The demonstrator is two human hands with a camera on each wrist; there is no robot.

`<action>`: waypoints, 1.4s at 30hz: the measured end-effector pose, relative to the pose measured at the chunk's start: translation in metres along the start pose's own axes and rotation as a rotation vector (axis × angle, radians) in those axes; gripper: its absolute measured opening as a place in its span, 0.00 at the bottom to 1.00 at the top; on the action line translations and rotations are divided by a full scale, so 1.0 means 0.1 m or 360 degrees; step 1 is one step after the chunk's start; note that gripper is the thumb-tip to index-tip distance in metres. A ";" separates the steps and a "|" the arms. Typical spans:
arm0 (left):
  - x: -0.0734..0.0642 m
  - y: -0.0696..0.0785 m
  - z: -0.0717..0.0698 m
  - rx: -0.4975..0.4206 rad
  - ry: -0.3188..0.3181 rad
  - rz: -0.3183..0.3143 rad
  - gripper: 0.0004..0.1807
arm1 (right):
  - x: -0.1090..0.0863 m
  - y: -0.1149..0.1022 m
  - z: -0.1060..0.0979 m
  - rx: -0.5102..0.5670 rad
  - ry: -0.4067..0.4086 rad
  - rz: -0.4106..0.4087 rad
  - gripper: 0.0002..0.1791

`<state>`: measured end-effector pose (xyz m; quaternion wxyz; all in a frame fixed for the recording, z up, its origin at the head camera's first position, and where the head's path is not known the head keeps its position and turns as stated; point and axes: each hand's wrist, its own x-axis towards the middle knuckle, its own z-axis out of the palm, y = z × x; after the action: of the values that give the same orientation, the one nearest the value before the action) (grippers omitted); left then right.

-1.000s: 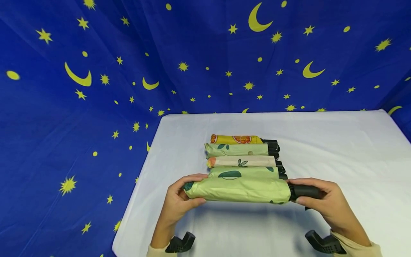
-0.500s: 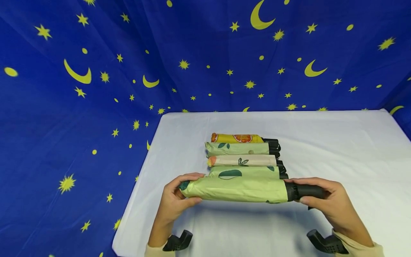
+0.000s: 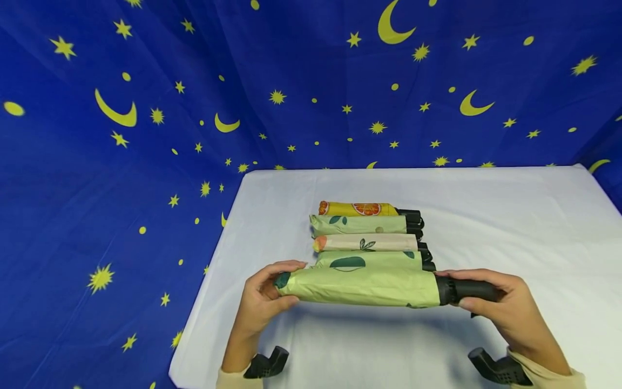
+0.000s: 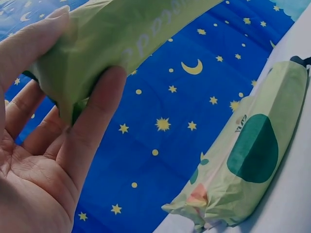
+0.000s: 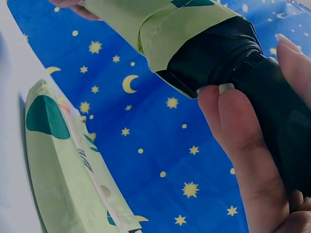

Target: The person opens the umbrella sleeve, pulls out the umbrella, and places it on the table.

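A folded umbrella (image 3: 359,287) in a light-green sleeve with dark-green patches is held level above the near part of the table. My left hand (image 3: 262,292) pinches the sleeve's left end; in the left wrist view, thumb and fingers lie on either side of the cloth (image 4: 92,48). The right hand (image 3: 507,302) grips the black handle (image 3: 473,290), its fingertips near the dark collar in the right wrist view. Just behind lies another light-green umbrella (image 3: 369,261) with a dark-green oval, partly hidden by the held one.
Beyond it, more folded umbrellas lie side by side: a cream one (image 3: 366,242), a pale-green one (image 3: 359,225) and a yellow one with orange slices (image 3: 357,209). Their black handles point right. A white cloth covers the table (image 3: 510,216); a blue star-patterned curtain (image 3: 311,70) surrounds it.
Both hands have drawn slightly apart, the left one leftward and the right one rightward. A little more of the black handle shows beside the sleeve. The umbrellas on the table have stayed put.
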<state>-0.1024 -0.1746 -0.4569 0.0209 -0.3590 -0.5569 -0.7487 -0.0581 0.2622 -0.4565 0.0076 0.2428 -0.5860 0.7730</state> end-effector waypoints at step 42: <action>-0.07 0.09 -0.07 -0.0018 0.0001 0.0060 0.26 | -0.14 -0.08 -0.12 0.0037 0.0019 -0.0038 0.24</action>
<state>-0.0973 -0.1866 -0.4545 0.0331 -0.3693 -0.5459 -0.7513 -0.0481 0.2795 -0.4571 0.0176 0.2452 -0.5741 0.7810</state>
